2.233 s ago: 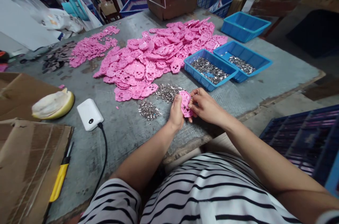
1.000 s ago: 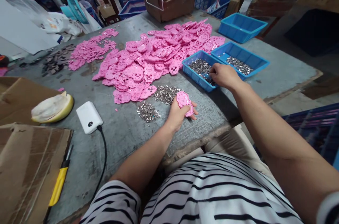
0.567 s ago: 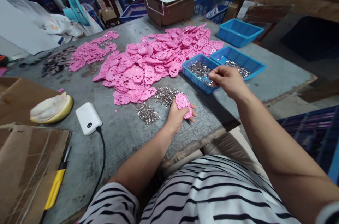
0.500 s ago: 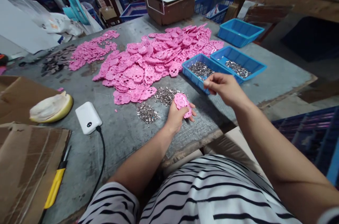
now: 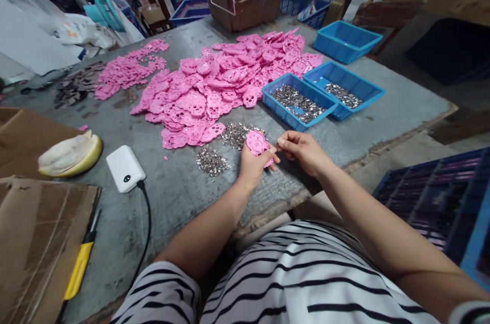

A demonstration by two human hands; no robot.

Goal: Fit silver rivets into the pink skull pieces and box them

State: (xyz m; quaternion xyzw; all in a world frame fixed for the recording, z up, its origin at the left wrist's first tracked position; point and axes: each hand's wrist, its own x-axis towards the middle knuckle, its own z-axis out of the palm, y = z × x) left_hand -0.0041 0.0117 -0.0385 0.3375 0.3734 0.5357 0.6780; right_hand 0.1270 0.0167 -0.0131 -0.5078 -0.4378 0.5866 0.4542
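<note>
Grips one pink piece in left hand, closed around its edge — slanting far-left to near-right lengthwise, near two heaps of metal bits and three blue trays. Pinches closed with right hand — contents unclear.

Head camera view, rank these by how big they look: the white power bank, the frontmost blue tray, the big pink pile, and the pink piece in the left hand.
Largest to smallest, as they look:
1. Big pink pile
2. Frontmost blue tray
3. White power bank
4. Pink piece in the left hand, partly covered
</note>
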